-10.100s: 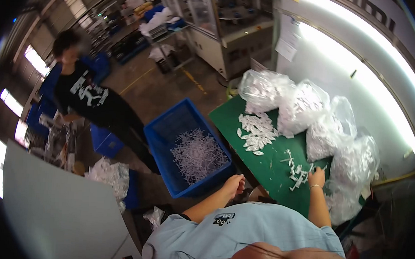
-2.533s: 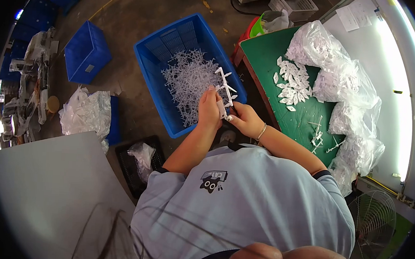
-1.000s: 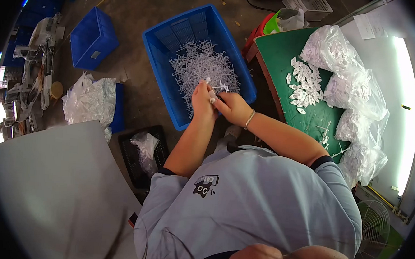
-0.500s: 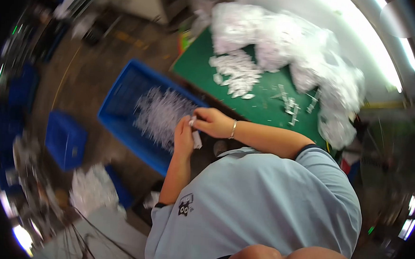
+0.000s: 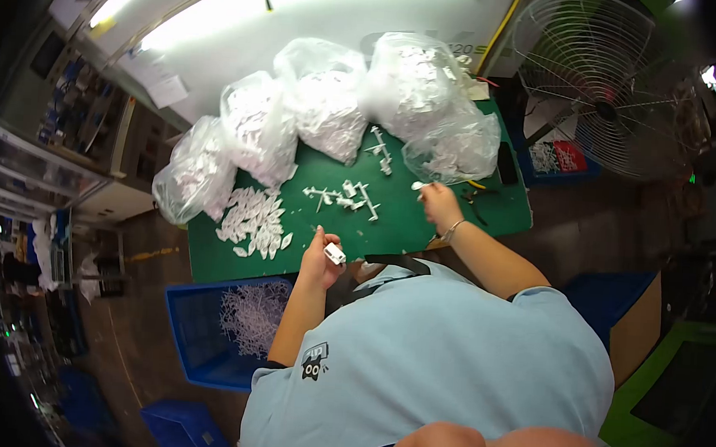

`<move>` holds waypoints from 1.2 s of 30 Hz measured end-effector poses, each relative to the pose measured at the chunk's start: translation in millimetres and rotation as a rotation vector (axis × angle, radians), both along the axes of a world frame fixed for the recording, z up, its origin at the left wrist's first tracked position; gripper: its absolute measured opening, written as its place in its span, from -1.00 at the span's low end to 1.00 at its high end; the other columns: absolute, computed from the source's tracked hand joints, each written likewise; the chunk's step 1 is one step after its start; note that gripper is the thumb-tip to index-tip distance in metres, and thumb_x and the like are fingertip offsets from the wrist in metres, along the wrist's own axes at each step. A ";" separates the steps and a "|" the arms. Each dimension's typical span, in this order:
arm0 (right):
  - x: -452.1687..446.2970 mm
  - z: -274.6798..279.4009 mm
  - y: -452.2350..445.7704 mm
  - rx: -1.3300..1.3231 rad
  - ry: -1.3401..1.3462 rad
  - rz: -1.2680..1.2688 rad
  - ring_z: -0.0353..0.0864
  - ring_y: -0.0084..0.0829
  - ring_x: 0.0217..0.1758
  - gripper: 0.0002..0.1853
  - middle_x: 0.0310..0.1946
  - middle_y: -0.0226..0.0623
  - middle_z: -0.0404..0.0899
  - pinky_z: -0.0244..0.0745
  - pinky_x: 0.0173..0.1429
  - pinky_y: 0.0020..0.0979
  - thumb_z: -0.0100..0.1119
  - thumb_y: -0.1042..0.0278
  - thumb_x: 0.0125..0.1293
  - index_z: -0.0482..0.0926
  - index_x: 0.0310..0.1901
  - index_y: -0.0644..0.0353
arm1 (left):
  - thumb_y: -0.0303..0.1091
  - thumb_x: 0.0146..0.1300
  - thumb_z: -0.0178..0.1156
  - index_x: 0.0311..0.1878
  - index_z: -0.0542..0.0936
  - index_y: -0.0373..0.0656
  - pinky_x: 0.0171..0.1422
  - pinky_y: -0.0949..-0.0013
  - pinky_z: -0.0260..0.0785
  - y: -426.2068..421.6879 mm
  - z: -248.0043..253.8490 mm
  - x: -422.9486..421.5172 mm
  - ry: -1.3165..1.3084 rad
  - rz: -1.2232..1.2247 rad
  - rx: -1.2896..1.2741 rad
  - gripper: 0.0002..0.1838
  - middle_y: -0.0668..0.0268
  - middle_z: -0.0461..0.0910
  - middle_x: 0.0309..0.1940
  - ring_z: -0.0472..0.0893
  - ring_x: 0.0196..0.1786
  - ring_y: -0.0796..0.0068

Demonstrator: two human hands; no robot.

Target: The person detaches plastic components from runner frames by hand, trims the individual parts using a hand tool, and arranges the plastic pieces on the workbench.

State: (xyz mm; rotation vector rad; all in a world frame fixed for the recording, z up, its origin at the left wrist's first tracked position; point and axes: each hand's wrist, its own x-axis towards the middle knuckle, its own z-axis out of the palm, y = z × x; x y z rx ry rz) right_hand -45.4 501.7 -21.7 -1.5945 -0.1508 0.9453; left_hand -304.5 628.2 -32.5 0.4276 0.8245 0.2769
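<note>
My left hand [image 5: 318, 264] is at the table's front edge, its fingers closed around a white plastic part [image 5: 335, 254] with block-like edges. Over the right part of the green table, my right hand [image 5: 440, 207], with a bracelet at the wrist, pinches a small white plastic piece [image 5: 418, 185]. Just beyond it lies a clear bag of white parts [image 5: 454, 151]. Between the hands and farther back are several white plastic sprues with parts attached [image 5: 350, 197]. Left of them spreads a pile of flat, diamond-shaped white pieces [image 5: 253, 221].
Several more filled clear bags [image 5: 324, 111] line the back of the green table [image 5: 403, 226]. Dark-handled pliers [image 5: 476, 202] lie right of my right hand. A blue bin [image 5: 191, 344] with thin white scraps [image 5: 250, 319] stands below left. A large fan [image 5: 603, 107] is at the right.
My view has swung from the blue bin to the table. The hands, together over the bin before, are now apart; the right one has moved over the table to the right.
</note>
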 end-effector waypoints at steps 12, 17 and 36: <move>179.9 -25.3 -63.7 -0.130 0.300 0.264 0.02 -0.73 -0.71 -0.76 -0.68 -0.65 0.14 -0.08 -0.61 -0.58 -0.05 0.13 0.33 0.48 -0.15 0.09 | -0.49 0.15 -0.05 0.15 0.29 -0.29 -0.27 0.31 0.55 8.4 99.1 266.4 -0.082 -0.145 0.207 -0.56 0.12 0.50 -0.16 0.55 -0.34 0.34; 186.0 -26.3 -102.8 -0.196 0.376 0.362 0.02 -0.73 -0.70 -0.77 -0.68 -0.63 0.15 -0.07 -0.60 -0.58 -0.07 0.16 0.34 0.49 -0.17 0.10 | -0.56 0.27 -0.15 0.20 0.05 -0.55 0.34 -0.01 0.23 39.4 151.5 365.4 -0.324 0.241 0.166 -0.53 -0.23 0.03 0.28 0.24 0.28 -0.17; 345.0 -20.7 83.1 0.058 0.074 -0.035 0.14 -0.65 -0.73 -0.74 -0.57 -0.49 0.30 0.05 -0.67 -0.54 0.15 0.12 0.23 0.42 -0.28 0.14 | -0.35 0.28 -0.07 0.01 0.41 -0.26 -0.16 0.28 0.45 -84.6 -29.5 147.9 0.364 0.251 0.190 -0.71 0.23 0.51 -0.22 0.54 -0.28 0.37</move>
